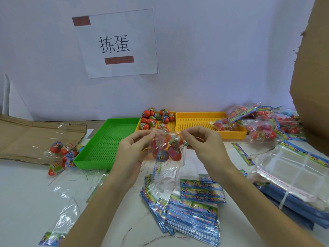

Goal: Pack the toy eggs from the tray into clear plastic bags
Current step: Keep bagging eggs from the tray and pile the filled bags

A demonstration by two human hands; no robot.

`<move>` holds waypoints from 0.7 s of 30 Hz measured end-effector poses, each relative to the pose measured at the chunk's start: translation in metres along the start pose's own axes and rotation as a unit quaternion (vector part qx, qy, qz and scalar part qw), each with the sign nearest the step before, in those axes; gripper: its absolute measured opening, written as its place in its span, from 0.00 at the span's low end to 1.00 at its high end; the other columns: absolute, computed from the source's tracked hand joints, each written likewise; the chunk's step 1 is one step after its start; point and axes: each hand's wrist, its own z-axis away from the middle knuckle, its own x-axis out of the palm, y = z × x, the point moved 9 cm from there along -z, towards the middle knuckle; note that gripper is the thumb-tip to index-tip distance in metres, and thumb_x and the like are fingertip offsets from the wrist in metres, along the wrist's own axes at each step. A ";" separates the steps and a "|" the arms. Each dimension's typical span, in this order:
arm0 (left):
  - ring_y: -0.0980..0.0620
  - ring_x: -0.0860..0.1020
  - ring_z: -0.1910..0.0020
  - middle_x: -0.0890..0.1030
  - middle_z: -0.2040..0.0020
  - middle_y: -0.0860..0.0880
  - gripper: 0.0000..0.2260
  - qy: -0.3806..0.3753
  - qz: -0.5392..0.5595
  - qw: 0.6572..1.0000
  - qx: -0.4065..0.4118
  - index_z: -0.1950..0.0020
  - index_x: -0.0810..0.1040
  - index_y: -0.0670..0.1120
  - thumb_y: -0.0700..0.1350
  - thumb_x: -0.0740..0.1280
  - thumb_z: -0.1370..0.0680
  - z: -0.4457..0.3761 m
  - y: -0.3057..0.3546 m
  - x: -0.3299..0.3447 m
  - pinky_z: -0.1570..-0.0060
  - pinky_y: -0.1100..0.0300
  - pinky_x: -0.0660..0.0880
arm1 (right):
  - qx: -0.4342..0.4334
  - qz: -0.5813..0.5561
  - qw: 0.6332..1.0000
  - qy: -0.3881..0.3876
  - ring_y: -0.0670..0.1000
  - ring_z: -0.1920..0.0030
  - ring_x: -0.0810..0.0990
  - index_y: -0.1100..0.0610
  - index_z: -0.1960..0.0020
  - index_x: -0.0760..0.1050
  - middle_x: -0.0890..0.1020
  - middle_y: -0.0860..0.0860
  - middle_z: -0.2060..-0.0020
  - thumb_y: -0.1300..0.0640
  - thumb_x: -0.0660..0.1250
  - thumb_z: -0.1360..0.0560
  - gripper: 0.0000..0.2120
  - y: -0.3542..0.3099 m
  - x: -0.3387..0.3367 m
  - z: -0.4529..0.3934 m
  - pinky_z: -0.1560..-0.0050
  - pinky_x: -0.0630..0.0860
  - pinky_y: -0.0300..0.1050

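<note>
A clear plastic bag (pixel 166 148) with several red toy eggs inside hangs between my hands above the table. My left hand (pixel 132 150) pinches the bag's top left corner, and my right hand (pixel 201 141) pinches its top right edge. Behind the bag, a small yellow tray (pixel 171 124) holds several loose red and green toy eggs (pixel 154 117). A stack of empty bags with blue printed headers (pixel 192 214) lies on the table below my hands.
A green tray (pixel 108 141) stands left of centre and a larger yellow tray (pixel 199 122) right of the small one. Filled bags (pixel 263 122) pile up at back right. Another filled bag (pixel 62 154) lies at left on cardboard. Clear sleeves (pixel 299 175) lie at right.
</note>
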 end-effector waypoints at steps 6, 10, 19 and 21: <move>0.51 0.84 0.55 0.87 0.52 0.43 0.17 -0.049 -0.069 0.996 0.000 0.47 0.87 0.39 0.51 0.76 0.28 0.003 0.001 0.006 0.50 0.57 0.82 | -0.015 0.030 0.999 -0.021 0.44 0.59 0.81 0.54 0.53 0.83 0.85 0.52 0.57 0.55 0.73 0.21 0.03 -0.004 0.004 0.000 0.57 0.80 0.36; 0.51 0.85 0.57 0.88 0.53 0.42 0.17 -0.005 -0.082 0.996 0.022 0.51 0.88 0.39 0.50 0.79 0.32 0.003 0.005 -0.002 0.57 0.60 0.81 | -0.006 0.037 0.999 -0.026 0.41 0.62 0.79 0.55 0.53 0.82 0.83 0.51 0.59 0.56 0.71 0.20 0.04 -0.001 0.008 0.001 0.60 0.79 0.35; 0.51 0.83 0.60 0.86 0.57 0.46 0.11 -0.044 -0.087 0.995 0.003 0.55 0.88 0.45 0.52 0.75 0.27 0.003 -0.001 0.006 0.60 0.59 0.80 | -0.043 0.084 0.995 -0.043 0.45 0.59 0.79 0.51 0.53 0.80 0.82 0.45 0.61 0.55 0.70 0.19 0.04 -0.006 0.018 0.005 0.54 0.80 0.44; 0.47 0.84 0.59 0.86 0.57 0.42 0.13 -0.047 -0.128 0.991 0.009 0.55 0.88 0.45 0.54 0.77 0.29 0.003 -0.001 0.008 0.57 0.55 0.80 | -0.044 0.086 0.994 -0.048 0.43 0.62 0.79 0.51 0.53 0.81 0.82 0.44 0.62 0.54 0.71 0.19 0.04 -0.005 0.017 0.005 0.56 0.79 0.40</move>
